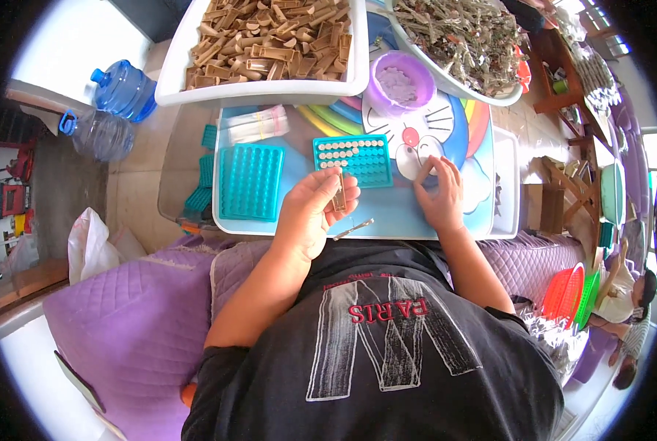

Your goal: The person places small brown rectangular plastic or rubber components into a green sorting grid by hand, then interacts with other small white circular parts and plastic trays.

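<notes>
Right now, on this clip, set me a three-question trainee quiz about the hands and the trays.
1. True or false: the left hand holds a small brown piece.
2. Which tray has round pieces in its top rows? A: large teal tray; B: small teal tray.
3. What does the right hand rest on?

Key: 1 true. 2 B. 3 The blue cartoon-printed table top.

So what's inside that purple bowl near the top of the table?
The purple bowl holds a heap of small pale pieces, too small to tell apart. What lies beneath the heap, and the bowl's bottom, are covered. Neither of the hands touches it.
</notes>
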Motion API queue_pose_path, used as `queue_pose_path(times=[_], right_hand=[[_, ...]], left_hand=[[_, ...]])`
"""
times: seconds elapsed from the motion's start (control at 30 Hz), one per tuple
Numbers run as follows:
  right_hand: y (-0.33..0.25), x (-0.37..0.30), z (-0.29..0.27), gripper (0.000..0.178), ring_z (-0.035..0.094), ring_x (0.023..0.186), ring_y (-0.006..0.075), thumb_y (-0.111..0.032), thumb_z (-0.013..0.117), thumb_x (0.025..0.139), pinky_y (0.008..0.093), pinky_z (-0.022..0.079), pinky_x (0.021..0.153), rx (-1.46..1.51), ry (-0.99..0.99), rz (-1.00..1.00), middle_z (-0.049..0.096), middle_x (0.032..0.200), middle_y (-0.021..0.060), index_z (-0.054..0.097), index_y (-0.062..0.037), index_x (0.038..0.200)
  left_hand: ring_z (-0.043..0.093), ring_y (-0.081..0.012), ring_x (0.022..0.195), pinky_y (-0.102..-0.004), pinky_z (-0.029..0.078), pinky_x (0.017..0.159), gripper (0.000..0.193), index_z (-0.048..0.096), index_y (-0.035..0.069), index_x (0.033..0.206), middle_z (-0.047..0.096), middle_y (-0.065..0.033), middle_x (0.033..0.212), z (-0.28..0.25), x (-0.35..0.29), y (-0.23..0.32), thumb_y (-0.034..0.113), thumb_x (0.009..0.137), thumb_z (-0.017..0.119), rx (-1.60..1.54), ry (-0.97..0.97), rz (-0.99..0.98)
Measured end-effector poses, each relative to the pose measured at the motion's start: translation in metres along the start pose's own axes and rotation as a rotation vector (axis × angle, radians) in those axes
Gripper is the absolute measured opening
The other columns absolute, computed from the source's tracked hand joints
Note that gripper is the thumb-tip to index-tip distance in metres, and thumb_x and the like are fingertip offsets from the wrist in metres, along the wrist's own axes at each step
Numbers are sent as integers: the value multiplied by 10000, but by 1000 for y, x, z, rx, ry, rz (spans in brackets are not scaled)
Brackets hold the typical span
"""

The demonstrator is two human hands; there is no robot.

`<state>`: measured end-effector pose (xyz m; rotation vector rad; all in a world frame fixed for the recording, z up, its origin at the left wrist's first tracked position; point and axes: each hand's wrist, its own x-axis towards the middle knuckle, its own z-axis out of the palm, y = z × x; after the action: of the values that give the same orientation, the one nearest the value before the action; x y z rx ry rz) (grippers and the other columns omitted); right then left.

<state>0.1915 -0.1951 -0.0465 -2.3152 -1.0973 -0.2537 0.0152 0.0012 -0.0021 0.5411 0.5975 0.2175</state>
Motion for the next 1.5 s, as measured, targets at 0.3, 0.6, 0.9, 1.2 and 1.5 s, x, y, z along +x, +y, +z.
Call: queue_pose_path(times=[0.3, 0.6, 0.9, 1.2, 1.5], right_hand=[[-5, 13, -26, 444, 513, 1010, 321, -161, 714, 638, 394, 412, 880, -137, -238, 148, 563, 1012, 124, 539, -53, 1031], [-110, 45, -37, 532, 530, 993, 284, -92, 777, 596, 361, 418, 867, 522, -352, -116, 553, 1045, 120, 535, -34, 1066], [-124, 47, -29, 535, 520, 967, 329, -81, 751, 564, 395, 426, 850, 512, -338, -217, 551, 1027, 134, 531, -42, 1050], [-124, 47, -30, 571, 519, 966, 330, -61, 769, 562, 393, 421, 839, 521, -367, -229, 538, 1034, 147, 530, -36, 1080], [-124, 48, -32, 478, 532, 936, 323, -68, 735, 612, 386, 446, 800, 536, -367, -182, 542, 995, 144, 539, -36, 1047]], left_hand=[[624, -217, 890, -334, 530, 780, 284, 510, 3, 1098, 612, -131, 993, -1, -2, -3, 194, 894, 558, -29, -47, 1], [622, -206, 906, -328, 531, 789, 353, 502, -12, 1142, 611, -132, 1028, -7, 0, -9, 244, 902, 540, -161, -88, -103], [625, -201, 909, -316, 527, 825, 374, 506, 0, 1174, 614, -113, 1019, -8, -2, -9, 242, 893, 554, -173, -209, -129], [628, -199, 905, -314, 527, 824, 359, 511, -3, 1172, 617, -117, 1010, -12, 0, -10, 224, 897, 551, -188, -224, -139], [606, -174, 925, -278, 502, 807, 397, 472, -39, 1207, 616, -127, 1018, 7, -12, -3, 108, 862, 603, 144, -125, -1]])
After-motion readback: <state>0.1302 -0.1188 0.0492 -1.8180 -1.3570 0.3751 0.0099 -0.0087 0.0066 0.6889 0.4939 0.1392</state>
